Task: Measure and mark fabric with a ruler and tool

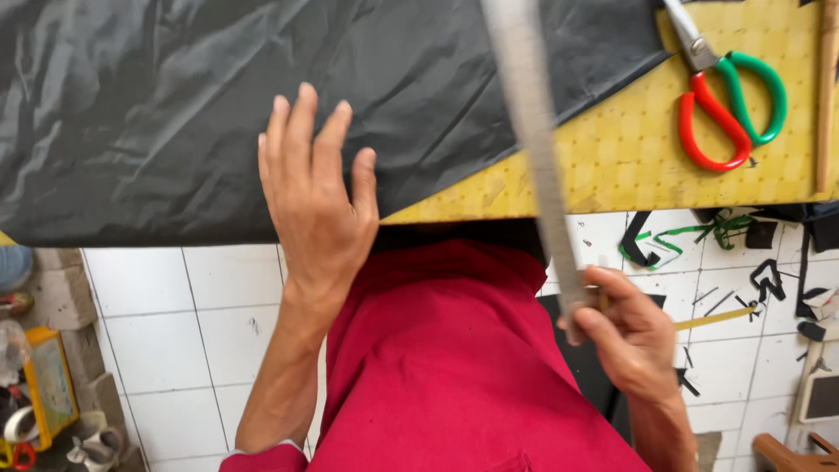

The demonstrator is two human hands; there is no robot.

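On the table edge: black fabric (175, 114), spread flat, wrinkled, dull sheen, covering most of the yellow tabletop (629, 149) and reaching its near edge; cut edge running diagonally toward the upper right.
Ruler: long grey metal ruler (533, 149), blurred, rising from the right hand across the table edge and over the fabric to the top of the view.
Tabletop: yellow, small grid pattern, worn along the near edge, bare at the right.
Scissors: scissors (730, 105) on the bare yellow part, well apart from both hands; one handle loop red, the other green, metal blades pointing to the upper left.
Wooden stick: thin wooden stick (827, 87) at the far right edge of the table, just beside the scissors.
Floor: white tiled floor (157, 332) below the table; black, green and yellow scraps (699, 236) scattered at the right.
Packages and boxes: yellow box (48, 385) at the lower left, print too small to tell; tape roll (19, 426) just beside it.
Left hand: left hand (319, 201) wide open, fingers spread and straight, palm flat down on the fabric at the table's near edge; grasping nothing.
Right hand: right hand (629, 336) below the table edge, fingers curled tight round the lower end of the ruler, thumb pressed on it.
Clothing: red garment (454, 367) between the two arms.
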